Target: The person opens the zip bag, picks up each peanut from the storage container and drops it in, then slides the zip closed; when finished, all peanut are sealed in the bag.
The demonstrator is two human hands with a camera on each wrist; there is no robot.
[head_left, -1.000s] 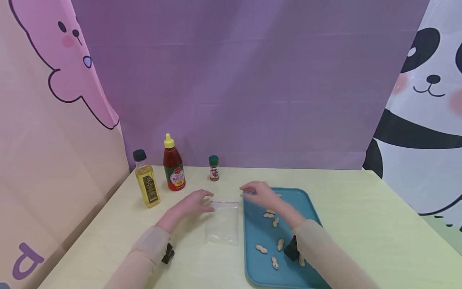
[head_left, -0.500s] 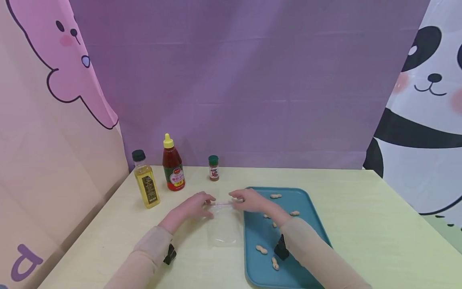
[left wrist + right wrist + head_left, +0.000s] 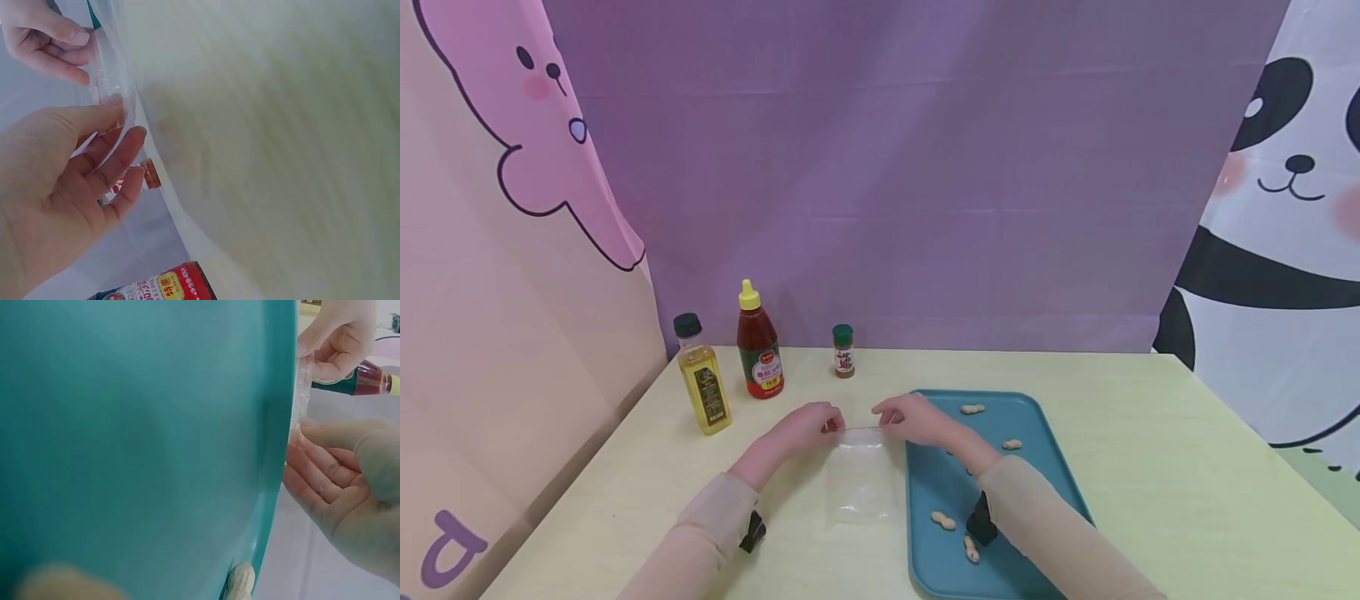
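Observation:
A clear zip bag (image 3: 861, 475) hangs by its top edge between both hands, left of the blue tray (image 3: 925, 575). My left hand (image 3: 808, 427) pinches the bag's left top corner between thumb and fingertips; the left wrist view shows the thumb laid over the clear film (image 3: 115, 75). At the opposite corner, my right hand (image 3: 917, 419) pinches the bag between thumb and index finger, its other fingers loosely bent beside the tray's edge. Both hands and the strip of plastic (image 3: 302, 387) between them show in the right wrist view. No contents show inside the bag.
Several peanuts (image 3: 943, 520) lie scattered on the tray, some hidden under the right arm. Toward the back left stand an oil bottle (image 3: 706, 387), a red sauce bottle (image 3: 762, 354) with a yellow cap, and a small green-capped spice jar (image 3: 843, 352).
My right hand has moved left from over the tray to the bag's right corner. My left fingers have closed on the left corner, and the bag's top edge is now held taut.

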